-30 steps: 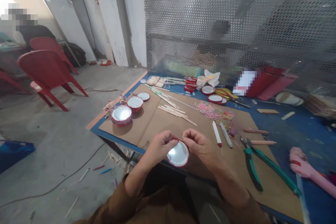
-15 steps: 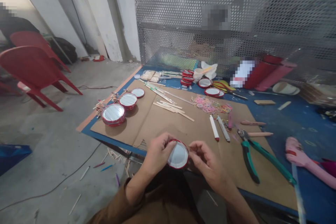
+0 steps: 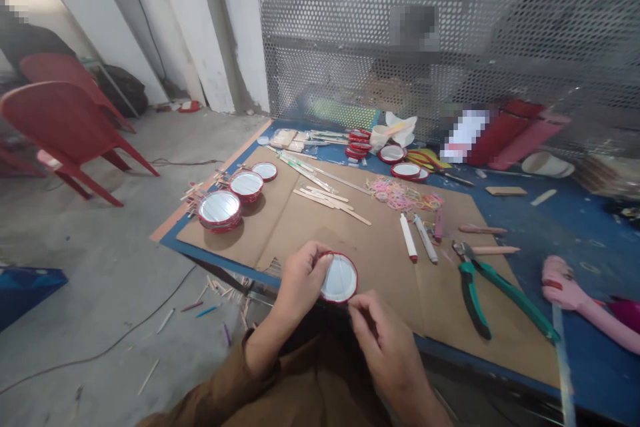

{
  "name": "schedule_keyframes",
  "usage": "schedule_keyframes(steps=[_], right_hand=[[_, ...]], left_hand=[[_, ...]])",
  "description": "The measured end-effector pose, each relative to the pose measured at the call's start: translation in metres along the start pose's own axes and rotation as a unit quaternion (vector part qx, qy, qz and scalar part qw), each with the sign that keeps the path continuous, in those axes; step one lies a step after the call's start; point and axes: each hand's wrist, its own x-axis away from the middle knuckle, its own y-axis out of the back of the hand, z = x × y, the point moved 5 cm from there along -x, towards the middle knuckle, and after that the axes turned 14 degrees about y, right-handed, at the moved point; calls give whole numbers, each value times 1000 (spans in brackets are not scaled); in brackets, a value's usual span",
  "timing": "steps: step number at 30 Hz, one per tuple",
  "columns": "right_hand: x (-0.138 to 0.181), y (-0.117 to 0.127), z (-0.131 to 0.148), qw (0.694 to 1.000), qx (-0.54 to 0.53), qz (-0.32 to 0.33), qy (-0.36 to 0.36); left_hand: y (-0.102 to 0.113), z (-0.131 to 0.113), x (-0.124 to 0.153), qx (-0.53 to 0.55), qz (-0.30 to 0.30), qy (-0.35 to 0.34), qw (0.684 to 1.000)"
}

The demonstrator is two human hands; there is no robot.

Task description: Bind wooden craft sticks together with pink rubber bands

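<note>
In front of my body, a round white-faced disc with a red rim (image 3: pixel 340 278) is gripped at its left side by my left hand (image 3: pixel 303 280), the thumb lying over the rim. My right hand (image 3: pixel 380 333) is pinched at the disc's lower right edge; whatever lies between its fingertips is too small to make out. Beyond the hands, several flat wooden sticks (image 3: pixel 330 200) lie on a cardboard sheet (image 3: pixel 280 230). Stacked white-topped red discs (image 3: pixel 219 208) stand at the left, with wooden sticks poking out beside them.
Rubber bands (image 3: pixel 400 192), a white marker (image 3: pixel 408 237) and green-handled pliers (image 3: pixel 475 300) are on the cardboard. A pink glue gun (image 3: pixel 575 300) rests at the right of the blue table (image 3: pixel 515 213). Behind stands a perforated metal panel (image 3: pixel 340 33); red chairs (image 3: pixel 75 127) are at left.
My right hand has moved down and slightly left, from the disc's right side to its lower right edge. My left hand keeps hold of the disc; the view has shifted slightly.
</note>
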Motion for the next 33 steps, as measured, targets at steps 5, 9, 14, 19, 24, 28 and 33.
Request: schedule_keyframes(steps=[5, 9, 14, 19, 24, 28, 33], right_hand=[[3, -1, -12, 993, -50, -43, -94], [6, -7, -13, 986, -89, -58, -130], [6, -12, -12, 982, -109, -60, -140], [3, -2, -15, 968, -131, -116, -180], [3, -8, -19, 969, -158, -39, -184], [2, 1, -26, 980, -132, -102, -112], [-14, 21, 6, 970, 99, -188, 115]], left_hand=[[0, 2, -1, 25, 21, 7, 999], [0, 4, -1, 35, 27, 7, 999], [0, 4, -1, 30, 21, 2, 999], [-1, 1, 0, 16, 23, -9, 1000], [0, 4, -1, 11, 9, -9, 1000], [0, 4, -2, 20, 12, -18, 1000], [-2, 1, 0, -2, 34, -56, 998]])
